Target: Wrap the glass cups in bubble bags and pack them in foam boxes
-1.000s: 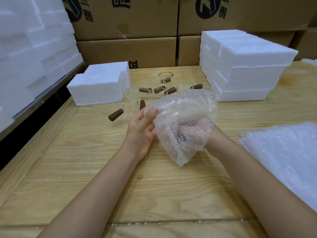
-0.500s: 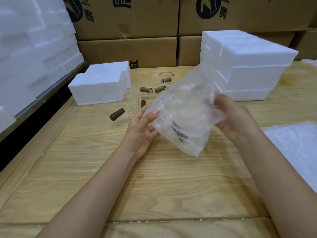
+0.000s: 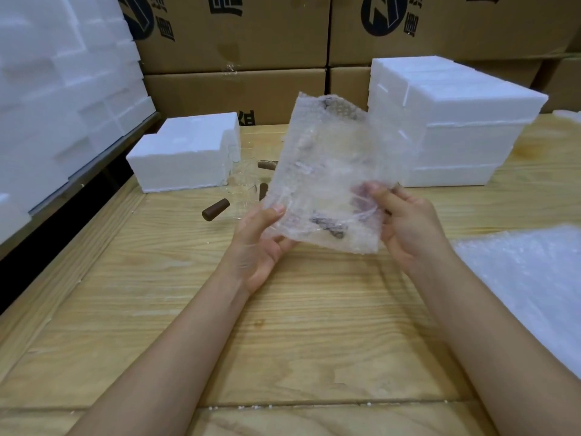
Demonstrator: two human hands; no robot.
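I hold a clear bubble bag (image 3: 327,171) upright above the wooden table (image 3: 283,325). My left hand (image 3: 259,243) pinches its lower left corner and my right hand (image 3: 405,228) grips its lower right edge. Behind the bag, several clear glass cups (image 3: 240,184) with brown handles (image 3: 215,209) stand and lie on the table, partly hidden by the bag. A low white foam box (image 3: 185,155) sits at the left of the cups. A taller stack of foam boxes (image 3: 449,124) stands at the right.
A pile of bubble bags (image 3: 528,284) lies on the table at the right. More foam boxes (image 3: 59,86) are stacked on a shelf at the left. Cardboard cartons (image 3: 251,48) line the back. The table's left edge drops to a dark gap.
My right hand came out of the bag and took its right edge. The bag went from crumpled around that hand to spread flat and upright between both hands.
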